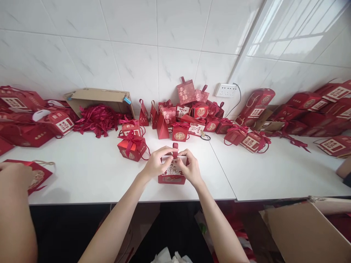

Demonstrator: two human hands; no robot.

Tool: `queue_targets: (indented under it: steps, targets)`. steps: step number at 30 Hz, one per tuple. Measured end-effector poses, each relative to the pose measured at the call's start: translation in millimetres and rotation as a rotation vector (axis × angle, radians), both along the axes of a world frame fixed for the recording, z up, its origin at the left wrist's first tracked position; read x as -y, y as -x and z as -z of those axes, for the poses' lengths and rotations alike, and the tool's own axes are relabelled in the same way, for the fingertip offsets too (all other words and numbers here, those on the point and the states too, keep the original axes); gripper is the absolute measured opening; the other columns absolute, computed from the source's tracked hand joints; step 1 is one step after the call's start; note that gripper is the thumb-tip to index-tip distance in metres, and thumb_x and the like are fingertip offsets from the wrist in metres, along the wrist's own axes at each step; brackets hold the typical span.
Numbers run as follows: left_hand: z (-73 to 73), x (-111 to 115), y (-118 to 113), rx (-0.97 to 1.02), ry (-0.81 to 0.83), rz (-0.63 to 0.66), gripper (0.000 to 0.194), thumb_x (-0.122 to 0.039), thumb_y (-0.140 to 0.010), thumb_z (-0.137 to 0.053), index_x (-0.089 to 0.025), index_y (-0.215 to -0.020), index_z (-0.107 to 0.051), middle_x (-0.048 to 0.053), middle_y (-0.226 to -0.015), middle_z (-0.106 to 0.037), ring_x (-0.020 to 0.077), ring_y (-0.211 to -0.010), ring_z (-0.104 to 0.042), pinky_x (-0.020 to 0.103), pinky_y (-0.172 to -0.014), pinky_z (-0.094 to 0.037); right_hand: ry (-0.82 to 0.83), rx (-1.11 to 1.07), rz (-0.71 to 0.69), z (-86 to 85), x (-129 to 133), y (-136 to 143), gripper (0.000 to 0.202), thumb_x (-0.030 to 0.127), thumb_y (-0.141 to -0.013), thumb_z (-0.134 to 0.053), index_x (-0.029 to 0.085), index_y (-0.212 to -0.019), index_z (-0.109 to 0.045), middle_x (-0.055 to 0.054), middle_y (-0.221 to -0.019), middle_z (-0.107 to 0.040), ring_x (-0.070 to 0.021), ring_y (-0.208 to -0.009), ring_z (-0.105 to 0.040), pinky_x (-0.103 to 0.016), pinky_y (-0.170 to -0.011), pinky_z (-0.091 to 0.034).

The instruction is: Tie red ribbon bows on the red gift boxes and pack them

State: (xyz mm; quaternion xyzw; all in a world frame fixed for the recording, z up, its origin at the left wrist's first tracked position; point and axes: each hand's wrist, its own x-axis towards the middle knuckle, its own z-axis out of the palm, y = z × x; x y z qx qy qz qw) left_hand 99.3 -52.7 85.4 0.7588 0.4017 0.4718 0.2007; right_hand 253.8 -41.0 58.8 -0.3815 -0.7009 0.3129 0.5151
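A red and white paper gift box (173, 171) with printed figures on its front stands upright on the white table, between my two hands. From its top rises a red ribbon loop (175, 147). My left hand (159, 160) grips the upper left edge, thumb on the front and fingers over the top beside the loop. Opposite it, my right hand (190, 166) holds the upper right edge in the same way. The fingers partly hide the box's top. Left of them sits a red box (132, 148) tied with a dark red bow.
Behind stand several red gift boxes (180, 132) against the tiled wall. A cardboard box (98, 94) of red ribbons (95, 118) lies back left. More boxes (305, 102) are stacked right. Another person's hand (15, 179) is at left, and an open carton (309, 230) stands below right.
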Motion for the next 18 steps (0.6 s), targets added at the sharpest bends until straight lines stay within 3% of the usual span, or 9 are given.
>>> queue_targets:
  steps: [4,6,9,11,14,18]
  targets:
    - [0.3,-2,0,-0.034,0.015,0.004,0.027,-0.018,-0.083,-0.045,-0.019,-0.105,-0.061,0.006,-0.1,-0.065,0.0162,-0.094,-0.061,0.029,-0.083,-0.051,0.048,0.001,-0.03,-4.5,-2,-1,0.007,0.026,-0.078,-0.051,0.02,-0.08,-0.054,0.001,-0.076,-0.057,-0.0127,-0.064,-0.052,-0.024,-0.057,-0.04]
    - [5.6,-2,4,-0.008,0.055,0.001,0.034,-0.024,-0.083,-0.048,-0.02,-0.116,-0.053,0.008,-0.112,-0.061,0.0178,-0.099,-0.059,0.033,-0.089,-0.048,0.077,-0.036,-0.032,-4.3,-3,-4,0.009,0.028,-0.078,-0.052,0.019,-0.079,-0.056,0.001,-0.075,-0.057,-0.0129,-0.064,-0.052,-0.024,-0.057,-0.04]
    - [22.1,2,15,0.129,0.161,0.011,0.065,-0.038,-0.08,-0.055,-0.022,-0.137,-0.028,0.013,-0.136,-0.044,0.0246,-0.121,-0.048,0.043,-0.103,-0.037,0.189,-0.207,0.023,-1.4,-5,-17,0.014,0.033,-0.076,-0.057,0.019,-0.078,-0.057,0.001,-0.072,-0.059,-0.0131,-0.063,-0.052,-0.024,-0.057,-0.041]
    - [35.1,10,18,0.201,0.286,0.047,0.082,-0.046,-0.076,-0.06,-0.022,-0.141,-0.016,0.016,-0.143,-0.033,0.0293,-0.131,-0.036,0.047,-0.106,-0.032,0.291,-0.452,0.085,0.6,-7,-29,0.017,0.035,-0.073,-0.062,0.02,-0.077,-0.056,0.002,-0.069,-0.059,-0.0121,-0.059,-0.052,-0.023,-0.055,-0.041]
    - [45.8,26,8,0.267,0.43,0.139,0.088,-0.046,-0.07,-0.068,-0.024,-0.139,-0.02,0.016,-0.14,-0.038,0.0306,-0.127,-0.04,0.044,-0.101,-0.039,0.355,-0.847,0.121,1.6,-6,-45,0.021,0.035,-0.069,-0.067,0.021,-0.072,-0.052,0.005,-0.064,-0.056,-0.0092,-0.054,-0.05,-0.02,-0.052,-0.04]
    - [31.3,44,-24,0.452,0.391,0.148,0.078,-0.046,-0.063,-0.075,-0.024,-0.127,-0.036,0.011,-0.123,-0.052,0.0251,-0.107,-0.056,0.034,-0.086,-0.049,0.385,-1.0,0.106,0.8,4,-58,0.021,0.04,-0.073,-0.064,0.021,-0.075,-0.055,0.003,-0.073,-0.063,-0.0122,-0.064,-0.059,-0.023,-0.059,-0.048]
